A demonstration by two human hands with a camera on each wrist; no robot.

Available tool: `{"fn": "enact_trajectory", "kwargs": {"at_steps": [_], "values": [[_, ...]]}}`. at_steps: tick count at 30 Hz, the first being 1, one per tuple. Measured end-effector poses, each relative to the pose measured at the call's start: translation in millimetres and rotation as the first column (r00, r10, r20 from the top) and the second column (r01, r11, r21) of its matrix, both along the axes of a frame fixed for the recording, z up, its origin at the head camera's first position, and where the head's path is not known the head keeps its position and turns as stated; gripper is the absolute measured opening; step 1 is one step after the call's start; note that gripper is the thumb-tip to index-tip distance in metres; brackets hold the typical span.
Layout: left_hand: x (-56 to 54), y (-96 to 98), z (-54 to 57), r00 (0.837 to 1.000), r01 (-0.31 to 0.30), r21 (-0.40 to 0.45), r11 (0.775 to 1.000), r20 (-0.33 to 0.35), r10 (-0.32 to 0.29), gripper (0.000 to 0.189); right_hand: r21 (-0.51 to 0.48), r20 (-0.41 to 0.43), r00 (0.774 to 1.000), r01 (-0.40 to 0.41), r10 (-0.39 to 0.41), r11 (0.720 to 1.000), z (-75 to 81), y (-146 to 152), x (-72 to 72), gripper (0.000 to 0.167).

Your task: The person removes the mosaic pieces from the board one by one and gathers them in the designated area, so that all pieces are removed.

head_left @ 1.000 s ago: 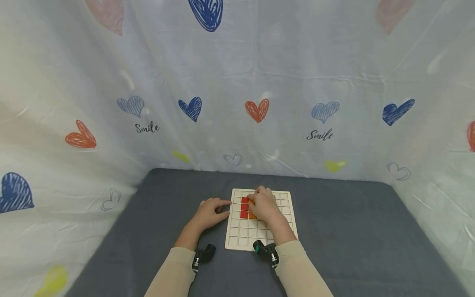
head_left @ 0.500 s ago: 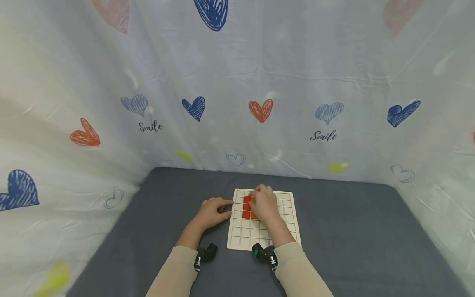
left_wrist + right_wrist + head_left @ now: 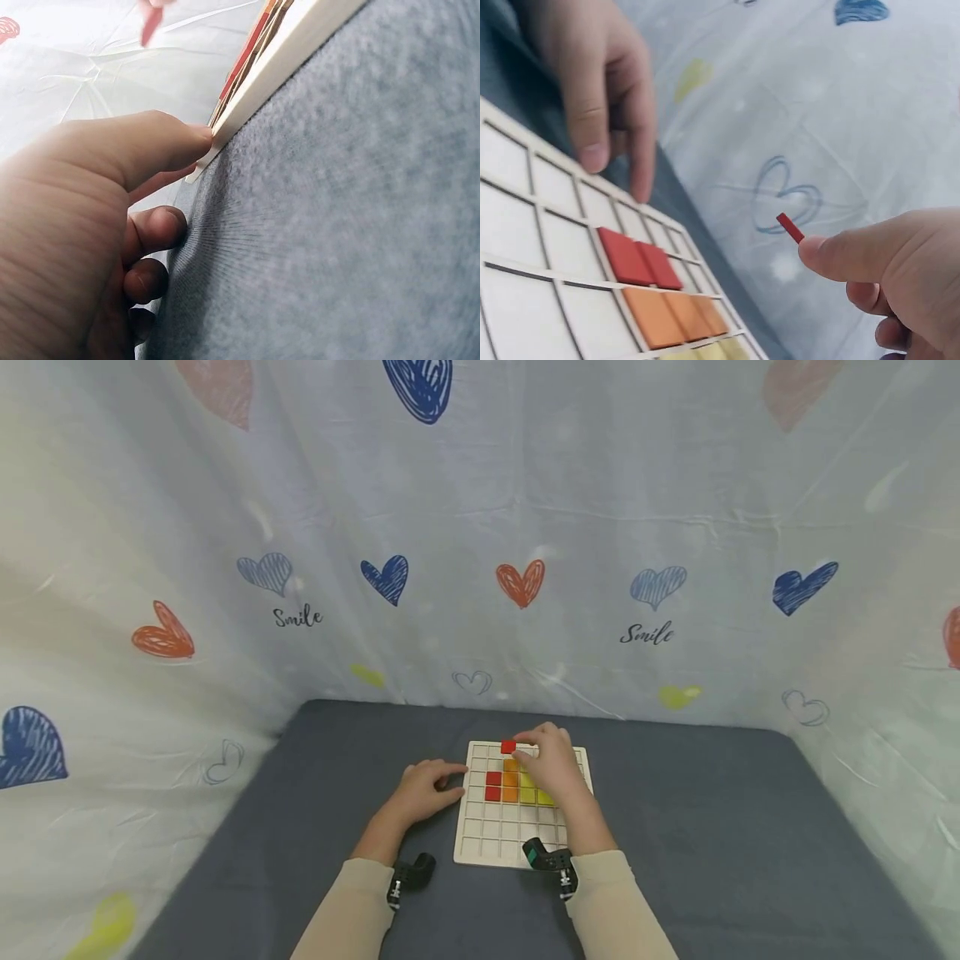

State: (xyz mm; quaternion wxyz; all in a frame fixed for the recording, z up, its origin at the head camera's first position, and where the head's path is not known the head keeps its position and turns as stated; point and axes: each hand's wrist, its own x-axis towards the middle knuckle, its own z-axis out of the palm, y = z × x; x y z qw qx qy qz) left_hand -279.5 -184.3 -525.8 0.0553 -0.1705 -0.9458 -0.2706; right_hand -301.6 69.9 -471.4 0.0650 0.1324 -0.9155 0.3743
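Note:
My right hand [image 3: 557, 766] pinches a small red square tile [image 3: 508, 747] between thumb and index finger, raised above the far part of a pale wooden grid board [image 3: 487, 852]. In the right wrist view the tile [image 3: 790, 226] shows edge-on at the fingertips. Two red tiles [image 3: 635, 256] sit in the grid beside a column of orange tiles [image 3: 667, 316]. Yellow tiles [image 3: 528, 795] lie to the right, some hidden under my right hand. My left hand [image 3: 425, 789] rests at the board's left edge, its thumb [image 3: 172, 142] and index finger right at the rim.
A dark grey cloth [image 3: 697, 827] covers the table under the board. Behind and at the sides hangs a white curtain [image 3: 585, 468] printed with hearts. A black wrist camera [image 3: 550, 857] is strapped near each sleeve cuff.
My right hand has lifted the farthest red tile out of its cell, and it has moved up and slightly right. Orange and yellow tiles now show. The left hand stays at the board's edge.

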Motion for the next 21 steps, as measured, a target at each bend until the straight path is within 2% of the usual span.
{"fn": "enact_trajectory", "kwargs": {"at_steps": [6, 12, 21], "values": [[0.4, -0.2, 1.3, 1.0, -0.007, 0.014, 1.0, 0.013, 0.007, 0.035, -0.045, -0.018, 1.0, 0.012, -0.013, 0.999, 12.3, 18, 3.0, 0.03], [-1.3, -1.6, -3.1, 1.0, -0.011, 0.009, 1.0, 0.022, 0.01, 0.036, -0.079, -0.027, 0.999, 0.04, -0.043, 0.996, 19.7, 36, 5.8, 0.033], [-0.6, -2.0, -3.9, 1.0, -0.008, 0.017, 1.0, 0.009, 0.008, 0.035, -0.105, 0.007, 0.998, 0.057, -0.057, 0.993, 23.1, 64, 7.4, 0.035]]}}
